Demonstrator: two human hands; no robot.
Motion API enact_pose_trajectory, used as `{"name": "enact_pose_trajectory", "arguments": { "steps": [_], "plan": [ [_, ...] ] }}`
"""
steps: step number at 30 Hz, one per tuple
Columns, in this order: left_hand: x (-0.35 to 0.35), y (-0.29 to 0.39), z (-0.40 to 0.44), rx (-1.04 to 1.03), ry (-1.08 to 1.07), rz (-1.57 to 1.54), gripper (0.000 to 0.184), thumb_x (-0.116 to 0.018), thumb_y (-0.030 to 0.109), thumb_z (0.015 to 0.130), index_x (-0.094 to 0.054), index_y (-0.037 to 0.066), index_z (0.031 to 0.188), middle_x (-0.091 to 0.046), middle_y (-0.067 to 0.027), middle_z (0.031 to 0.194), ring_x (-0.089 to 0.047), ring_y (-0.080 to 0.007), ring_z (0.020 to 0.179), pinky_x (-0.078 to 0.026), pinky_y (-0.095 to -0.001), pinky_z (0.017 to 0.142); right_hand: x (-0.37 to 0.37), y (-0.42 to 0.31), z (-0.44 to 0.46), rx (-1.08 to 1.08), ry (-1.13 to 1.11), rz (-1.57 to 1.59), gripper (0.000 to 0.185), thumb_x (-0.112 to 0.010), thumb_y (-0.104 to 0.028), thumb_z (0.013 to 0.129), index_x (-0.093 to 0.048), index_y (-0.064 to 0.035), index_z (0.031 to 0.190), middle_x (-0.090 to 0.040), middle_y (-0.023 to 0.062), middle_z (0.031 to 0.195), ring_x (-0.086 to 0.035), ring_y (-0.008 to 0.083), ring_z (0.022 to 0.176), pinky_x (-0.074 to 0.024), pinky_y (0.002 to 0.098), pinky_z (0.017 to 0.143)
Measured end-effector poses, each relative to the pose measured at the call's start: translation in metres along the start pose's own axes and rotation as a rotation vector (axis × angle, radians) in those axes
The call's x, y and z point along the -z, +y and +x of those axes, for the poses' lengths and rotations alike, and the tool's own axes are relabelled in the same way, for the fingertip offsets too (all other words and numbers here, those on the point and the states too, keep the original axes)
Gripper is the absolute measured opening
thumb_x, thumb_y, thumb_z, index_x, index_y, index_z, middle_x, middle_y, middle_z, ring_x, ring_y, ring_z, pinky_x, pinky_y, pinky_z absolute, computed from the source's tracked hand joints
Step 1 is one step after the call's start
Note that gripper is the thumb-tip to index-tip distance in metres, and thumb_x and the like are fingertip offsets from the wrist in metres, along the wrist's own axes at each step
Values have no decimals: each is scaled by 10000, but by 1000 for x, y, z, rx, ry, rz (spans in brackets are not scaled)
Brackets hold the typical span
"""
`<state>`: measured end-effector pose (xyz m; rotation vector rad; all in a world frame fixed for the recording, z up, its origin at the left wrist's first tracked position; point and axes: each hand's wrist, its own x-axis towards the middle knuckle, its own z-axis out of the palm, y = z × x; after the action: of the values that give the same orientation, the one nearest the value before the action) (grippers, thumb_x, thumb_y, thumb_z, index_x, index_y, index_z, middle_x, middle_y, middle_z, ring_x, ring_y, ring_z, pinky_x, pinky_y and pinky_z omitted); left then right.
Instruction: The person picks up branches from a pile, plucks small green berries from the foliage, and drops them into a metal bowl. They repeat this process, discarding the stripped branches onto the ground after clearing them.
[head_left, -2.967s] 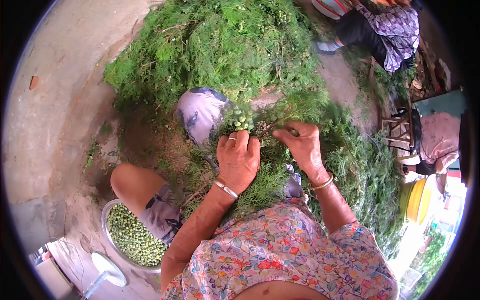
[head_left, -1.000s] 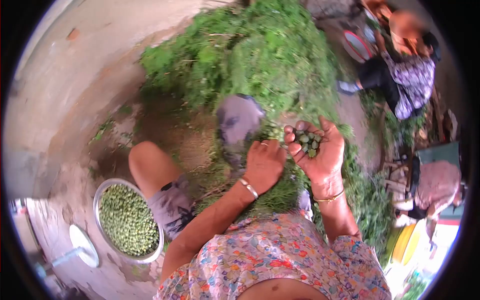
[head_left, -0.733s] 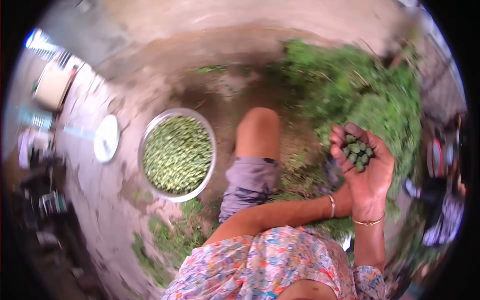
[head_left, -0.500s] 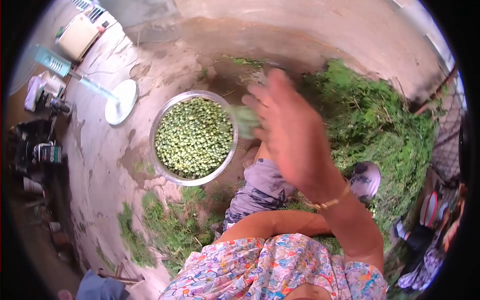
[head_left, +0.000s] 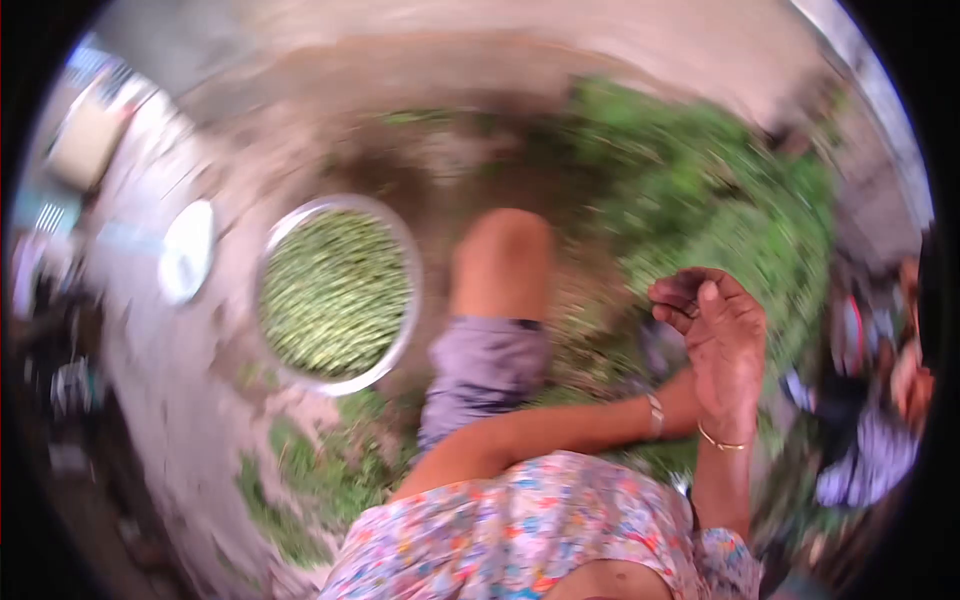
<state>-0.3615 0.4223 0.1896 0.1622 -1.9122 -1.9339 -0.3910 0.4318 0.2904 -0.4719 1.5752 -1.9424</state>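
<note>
My right hand (head_left: 720, 335) is raised at the right, palm toward me. Its fingers are loosely curled, and nothing shows in them. My left hand (head_left: 683, 398) is beyond a bracelet, partly behind my right hand and wrist; its fingers are hidden. The nearest thing to both hands is a large heap of leafy green plants (head_left: 735, 225). To the left, beyond my bent knee, a wide metal basin (head_left: 413, 300) stands on the ground. It is filled with small green pieces (head_left: 335, 290), blurred here.
A pedestal fan's white base (head_left: 187, 252) stands left of the basin. Loose greenery (head_left: 340, 460) lies on the ground below it. At the right edge is another person (head_left: 870, 460), partly visible. A wall (head_left: 450, 60) runs along the back.
My right hand has drawn back from the basin toward the right, and the green blur near its fingers is gone. The view has shifted, bringing my bare knee into sight.
</note>
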Motion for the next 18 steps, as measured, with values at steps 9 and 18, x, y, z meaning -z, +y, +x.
{"name": "enact_pose_trajectory", "arguments": {
  "steps": [9,18],
  "plan": [
    [-64,-22,-17,-729,-613,856,38,-550,104,680,-555,67,691,-517,-78,740,-569,-213,657,-423,-379,644,171,35,-165,-36,755,-517,120,-564,-58,856,-642,30,830,-645,32,714,-529,80,619,-449,243,582],
    [-87,-23,-21,-741,-788,1030,54,-573,125,691,-577,75,708,-516,-72,738,-561,-218,672,-410,-389,667,180,70,-183,79,926,-975,119,-611,-36,777,-647,-10,887,-638,165,733,-639,323,674,-497,366,599]
  ]
}}
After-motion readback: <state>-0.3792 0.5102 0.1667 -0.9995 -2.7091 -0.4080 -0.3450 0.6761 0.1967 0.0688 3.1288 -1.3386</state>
